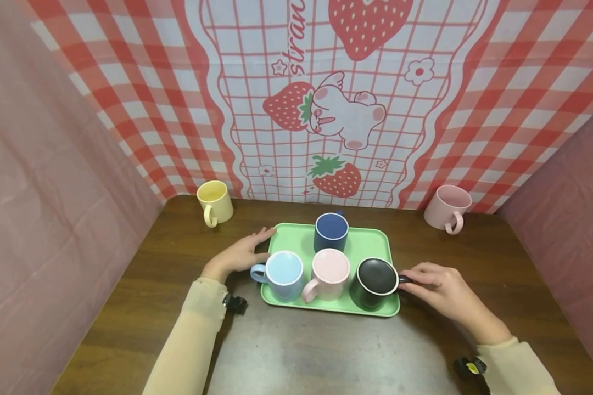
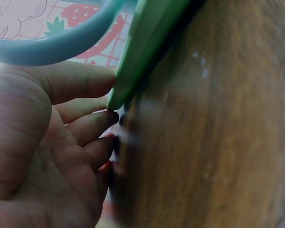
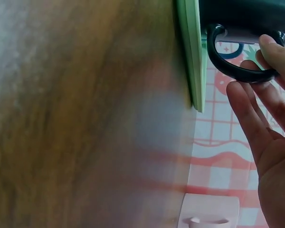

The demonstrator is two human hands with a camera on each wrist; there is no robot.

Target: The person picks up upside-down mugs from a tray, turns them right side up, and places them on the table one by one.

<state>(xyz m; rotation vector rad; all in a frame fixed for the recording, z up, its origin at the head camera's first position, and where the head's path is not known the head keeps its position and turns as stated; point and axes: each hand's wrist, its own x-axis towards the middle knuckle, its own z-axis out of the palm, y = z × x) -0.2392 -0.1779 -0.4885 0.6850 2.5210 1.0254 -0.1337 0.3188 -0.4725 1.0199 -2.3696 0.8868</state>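
A green tray holds a light blue mug, a pink mug, a navy mug and a black mug. My right hand pinches the black mug's handle between thumb and fingers; the right wrist view shows the dark loop of that handle at my fingertips. At the tray's left edge, my left hand has its fingers extended. In the left wrist view its thumb touches the tray's rim, just below the light blue mug's handle.
A yellow mug stands at the back left of the wooden table, and a second pink mug at the back right. Behind the table hangs a red checked cloth with strawberries. Pink curtains flank both sides.
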